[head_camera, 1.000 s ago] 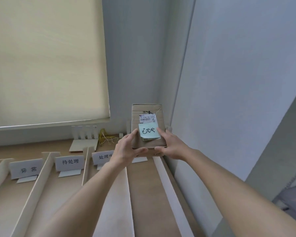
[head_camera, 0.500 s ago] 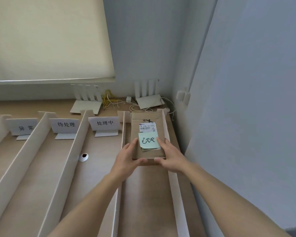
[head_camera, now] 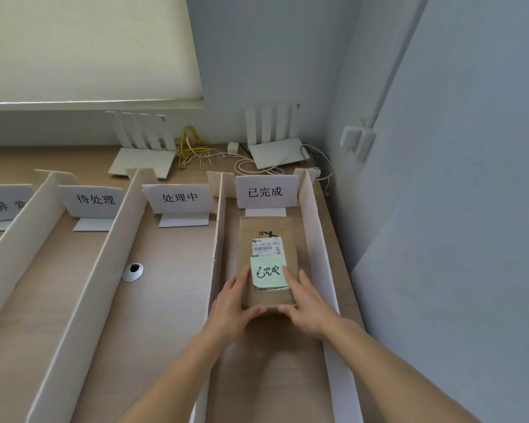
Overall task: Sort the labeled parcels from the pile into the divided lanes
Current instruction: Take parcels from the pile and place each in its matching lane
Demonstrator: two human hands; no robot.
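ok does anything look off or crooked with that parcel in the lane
Nothing stands out. The parcel lies straight in the rightmost lane, and its green note matches the lane's sign. Both hands, left hand and right hand, hold its near end.

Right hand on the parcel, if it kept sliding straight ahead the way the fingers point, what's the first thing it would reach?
Most likely the 已完成 sign at the lane's far end. The right hand holds the parcel, so the parcel would touch first; depth is hard to judge.
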